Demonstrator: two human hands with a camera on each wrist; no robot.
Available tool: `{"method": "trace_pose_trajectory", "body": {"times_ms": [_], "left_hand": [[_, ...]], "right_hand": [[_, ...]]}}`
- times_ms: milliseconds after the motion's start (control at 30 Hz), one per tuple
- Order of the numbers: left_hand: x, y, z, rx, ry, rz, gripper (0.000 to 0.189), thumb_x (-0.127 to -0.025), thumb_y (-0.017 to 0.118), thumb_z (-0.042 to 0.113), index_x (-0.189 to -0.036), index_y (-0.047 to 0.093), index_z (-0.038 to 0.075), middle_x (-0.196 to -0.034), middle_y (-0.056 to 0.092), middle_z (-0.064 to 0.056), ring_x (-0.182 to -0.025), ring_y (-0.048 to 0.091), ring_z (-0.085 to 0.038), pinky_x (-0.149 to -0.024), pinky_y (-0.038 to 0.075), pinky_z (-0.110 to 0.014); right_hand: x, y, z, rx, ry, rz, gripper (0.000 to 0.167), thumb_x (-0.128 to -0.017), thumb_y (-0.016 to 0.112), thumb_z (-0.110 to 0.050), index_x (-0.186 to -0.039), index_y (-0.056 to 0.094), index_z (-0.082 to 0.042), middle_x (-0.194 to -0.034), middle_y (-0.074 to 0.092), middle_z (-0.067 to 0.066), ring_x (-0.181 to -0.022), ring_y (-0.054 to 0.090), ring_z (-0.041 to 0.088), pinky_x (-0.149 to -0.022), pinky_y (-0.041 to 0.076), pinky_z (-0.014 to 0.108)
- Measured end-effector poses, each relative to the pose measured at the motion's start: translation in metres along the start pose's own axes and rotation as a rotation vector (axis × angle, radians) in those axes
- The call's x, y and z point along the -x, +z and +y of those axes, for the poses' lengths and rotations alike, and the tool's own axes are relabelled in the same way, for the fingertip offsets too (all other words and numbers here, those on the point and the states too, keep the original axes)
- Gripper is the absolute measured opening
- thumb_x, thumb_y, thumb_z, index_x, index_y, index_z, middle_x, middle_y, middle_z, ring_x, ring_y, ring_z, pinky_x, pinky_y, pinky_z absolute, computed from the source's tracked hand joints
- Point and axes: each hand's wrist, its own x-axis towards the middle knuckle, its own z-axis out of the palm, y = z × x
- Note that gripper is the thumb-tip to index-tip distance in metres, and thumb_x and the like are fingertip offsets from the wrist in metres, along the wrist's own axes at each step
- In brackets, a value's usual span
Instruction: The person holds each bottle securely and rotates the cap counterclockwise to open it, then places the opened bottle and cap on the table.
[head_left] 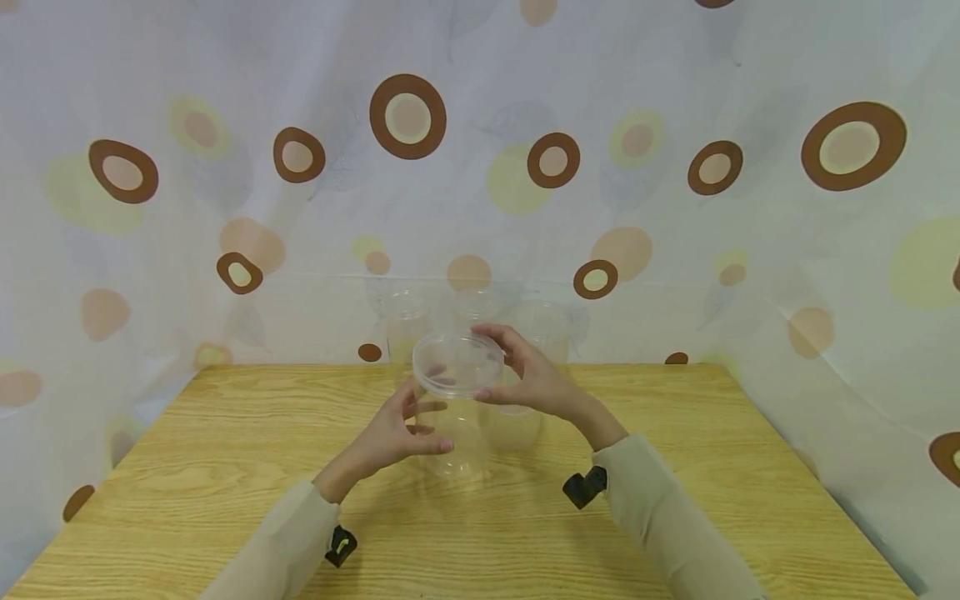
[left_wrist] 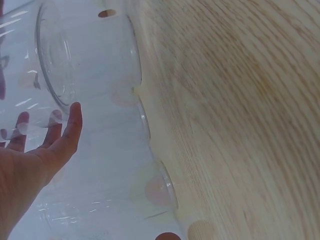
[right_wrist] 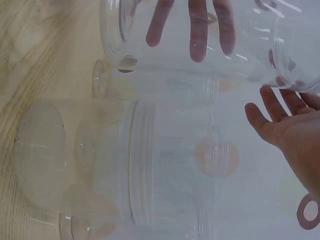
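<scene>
My left hand (head_left: pixel 386 433) holds a clear plastic jar (head_left: pixel 461 446) upright by its side, thumb in front and fingers behind. Seen through the transparent wall in the right wrist view are the left fingers (right_wrist: pixel 197 35). My right hand (head_left: pixel 543 383) grips the wide round lid (head_left: pixel 457 367) at the jar's top, its thumb at the near rim and fingers at the far rim. In the left wrist view, the jar's base (left_wrist: pixel 57 55) appears raised off the table. Whether the lid sits fully down is hard to tell through the clear plastic.
A shorter clear jar (right_wrist: pixel 85 155) stands just behind and right of the held one. Behind it, taller clear jars (head_left: pixel 408 329) line the back of the wooden table (head_left: pixel 285 433). A patterned white sheet (head_left: pixel 465 217) hangs behind and at both sides.
</scene>
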Motion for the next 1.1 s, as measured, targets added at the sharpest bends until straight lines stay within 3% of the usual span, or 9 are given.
{"method": "trace_pose_trajectory", "body": {"times_ms": [233,433,533,667,867,1100], "left_hand": [[0.001,0.0,0.002,0.028,-0.001,-0.038,0.09,-0.075,0.076,0.015,-0.145,0.02,0.025,-0.151,0.019,-0.004,-0.128,0.038,-0.036,-0.093,0.044,-0.049],[0.001,0.0,0.003,0.01,0.009,-0.037,0.088,-0.074,0.076,0.016,-0.144,0.023,0.025,-0.15,0.022,-0.004,-0.128,0.038,-0.036,-0.093,0.044,-0.049],[0.0,0.001,0.002,0.007,0.014,-0.03,0.089,-0.074,0.077,0.016,-0.143,0.022,0.027,-0.149,0.024,-0.003,-0.128,0.038,-0.035,-0.093,0.044,-0.049],[-0.001,0.001,0.0,0.009,0.012,-0.012,0.09,-0.074,0.077,0.015,-0.143,0.022,0.031,-0.149,0.025,-0.001,-0.128,0.038,-0.034,-0.094,0.043,-0.049],[-0.002,0.003,-0.001,-0.003,0.014,0.016,0.09,-0.074,0.076,0.016,-0.142,0.022,0.035,-0.149,0.024,0.001,-0.128,0.039,-0.033,-0.094,0.043,-0.051],[-0.003,0.004,0.0,0.007,0.025,0.015,0.091,-0.073,0.077,0.016,-0.143,0.021,0.032,-0.148,0.026,-0.001,-0.128,0.038,-0.035,-0.094,0.043,-0.051]], "right_hand": [[-0.006,-0.011,0.005,-0.238,-0.021,-0.174,0.083,-0.079,0.072,-0.021,-0.142,0.022,-0.005,-0.144,0.027,0.013,-0.127,0.034,0.023,-0.099,0.04,0.03],[-0.002,-0.012,0.003,-0.238,-0.021,-0.185,0.088,-0.08,0.072,-0.025,-0.145,0.015,-0.01,-0.148,0.02,0.01,-0.13,0.03,0.024,-0.098,0.04,0.032],[0.002,-0.008,-0.001,-0.188,-0.036,-0.121,0.09,-0.08,0.071,-0.028,-0.146,0.012,-0.011,-0.15,0.018,0.009,-0.135,0.023,0.024,-0.104,0.034,0.042],[0.007,0.003,-0.006,-0.076,-0.047,0.031,0.089,-0.079,0.072,-0.028,-0.145,0.015,-0.01,-0.149,0.022,0.009,-0.137,0.019,0.024,-0.108,0.023,0.054],[0.011,0.023,-0.011,0.083,0.006,0.224,0.09,-0.073,0.077,-0.03,-0.143,0.021,-0.02,-0.146,0.029,0.005,-0.134,0.025,0.022,-0.107,0.026,0.051],[0.012,0.028,-0.012,0.125,0.071,0.259,0.086,-0.073,0.077,-0.027,-0.141,0.025,-0.017,-0.143,0.034,0.007,-0.129,0.036,0.025,-0.106,0.029,0.05]]}}
